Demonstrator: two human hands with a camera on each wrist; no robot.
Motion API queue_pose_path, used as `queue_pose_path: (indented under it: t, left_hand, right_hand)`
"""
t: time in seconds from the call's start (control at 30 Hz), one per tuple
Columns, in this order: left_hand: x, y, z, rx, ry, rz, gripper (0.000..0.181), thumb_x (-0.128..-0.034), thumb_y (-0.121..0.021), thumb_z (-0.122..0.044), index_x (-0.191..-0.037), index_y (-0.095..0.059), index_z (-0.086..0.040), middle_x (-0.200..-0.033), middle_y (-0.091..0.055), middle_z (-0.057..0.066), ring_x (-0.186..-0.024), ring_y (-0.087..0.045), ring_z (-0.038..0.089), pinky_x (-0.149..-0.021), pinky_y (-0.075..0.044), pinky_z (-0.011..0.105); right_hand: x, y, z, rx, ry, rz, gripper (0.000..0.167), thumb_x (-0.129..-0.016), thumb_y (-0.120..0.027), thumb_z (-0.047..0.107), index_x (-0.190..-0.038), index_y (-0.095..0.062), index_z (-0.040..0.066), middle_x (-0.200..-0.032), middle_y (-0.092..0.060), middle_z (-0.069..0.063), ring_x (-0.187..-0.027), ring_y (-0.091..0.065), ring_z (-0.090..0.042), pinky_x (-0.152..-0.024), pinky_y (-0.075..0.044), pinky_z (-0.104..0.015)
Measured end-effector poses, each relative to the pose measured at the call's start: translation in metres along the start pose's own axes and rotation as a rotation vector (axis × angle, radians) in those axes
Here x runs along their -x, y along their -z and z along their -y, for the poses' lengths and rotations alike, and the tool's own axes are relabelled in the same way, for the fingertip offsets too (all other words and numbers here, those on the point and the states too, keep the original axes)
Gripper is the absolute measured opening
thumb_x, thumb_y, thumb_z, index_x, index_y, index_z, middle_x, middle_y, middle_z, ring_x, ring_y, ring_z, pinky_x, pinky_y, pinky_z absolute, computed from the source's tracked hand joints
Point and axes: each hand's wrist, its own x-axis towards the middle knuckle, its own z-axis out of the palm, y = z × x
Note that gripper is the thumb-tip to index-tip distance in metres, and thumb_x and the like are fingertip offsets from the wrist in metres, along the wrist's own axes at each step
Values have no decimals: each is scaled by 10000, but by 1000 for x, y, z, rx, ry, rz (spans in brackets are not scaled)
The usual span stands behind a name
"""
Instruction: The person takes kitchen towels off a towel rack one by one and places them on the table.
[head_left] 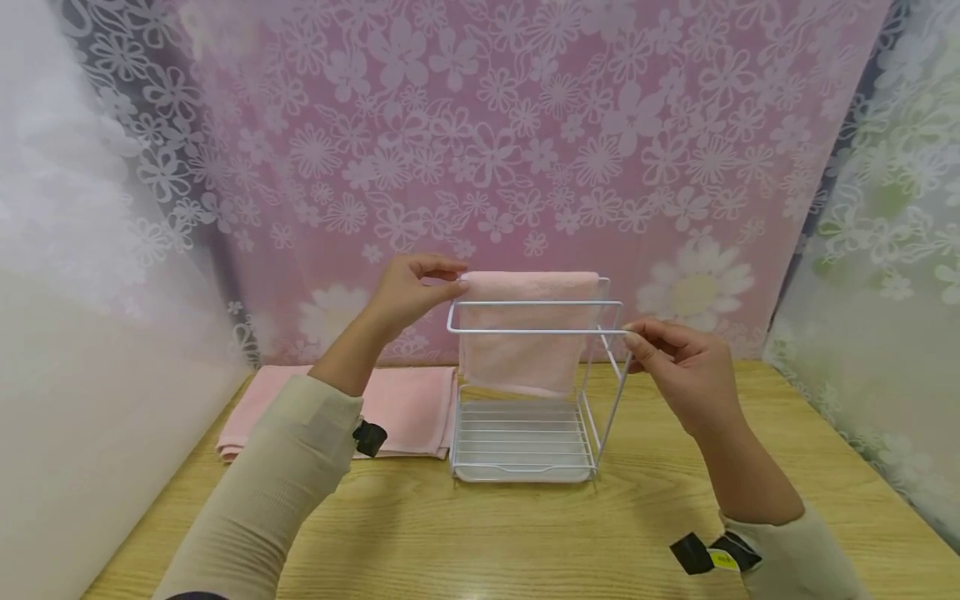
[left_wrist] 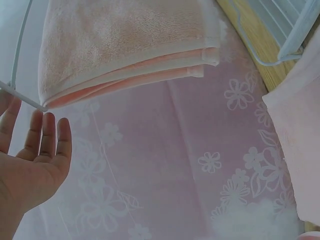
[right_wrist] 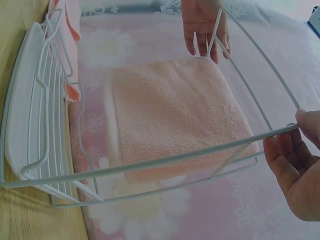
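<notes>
A white wire rack [head_left: 537, 332] stands upright with a pink towel [head_left: 525, 358] draped over its rear top rail; the folded layers of this towel [left_wrist: 125, 40] hang in the left wrist view. My left hand [head_left: 411, 292] is at the rack's upper left corner, thumb and fingers on the rail end beside the towel's edge. At the front right top corner, my right hand [head_left: 690, 367] pinches the rack's wire between thumb and fingers, seen closely with the hand [right_wrist: 297, 160] in the right wrist view. The towel [right_wrist: 175, 105] hangs between the two hands there.
Folded pink towels [head_left: 408, 408] lie on the wooden table [head_left: 420, 533] left of the rack. A white tray [head_left: 525, 442] sits at the rack's bottom. A pink floral curtain [head_left: 510, 167] is behind, with pale panels at both sides.
</notes>
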Motion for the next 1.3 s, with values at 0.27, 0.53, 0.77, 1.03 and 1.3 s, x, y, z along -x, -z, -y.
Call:
queue_pose_path:
  t: [0.27,0.53,0.77,1.03,1.3]
  left_hand:
    - [-9,-1,-8,-66,10,34,319,-856,-772,-221,-1163,-731,-149,-1251,-619,-5,-1139,-548,206,-941,-488,426]
    - [-19,-6,-16,-162,-18,108,347,-848,-784,-241,-1177,-726,-148,-1291,-594,44,-1102,-593,250,-877,-533,360]
    - [-28,-12,-24,-350,-73,132,349,-843,-789,-261,-1172,-731,-163,-1222,-638,50,-1088,-582,224,-910,-501,342]
    - [-40,-21,-35,-444,-79,213,375,-840,-780,-232,-1208,-717,-194,-1193,-644,35,-1050,-576,190,-901,-495,319]
    - [-49,-32,-36,-407,-73,259,387,-794,-822,-160,-1171,-735,-155,-1149,-679,29,-1003,-600,157,-850,-514,280]
  right_hand:
    - [0,1,1,28,-1,8,191,-937,-641,38,-1043,-694,-111,-913,-692,-4,-676,-643,-166,-638,-564,-246]
    - [0,1,1,7,-3,7,192,-932,-646,28,-1038,-686,-126,-925,-691,-13,-671,-643,-148,-634,-564,-247]
    - [0,1,1,-21,-6,9,189,-927,-647,17,-1035,-683,-135,-913,-695,1,-668,-640,-139,-633,-561,-237]
    - [0,1,2,-6,-10,5,190,-933,-646,37,-1036,-693,-115,-876,-700,32,-659,-639,-145,-632,-561,-233]
    - [0,1,1,31,-1,11,188,-937,-642,46,-1042,-698,-100,-894,-697,37,-675,-646,-165,-640,-568,-260]
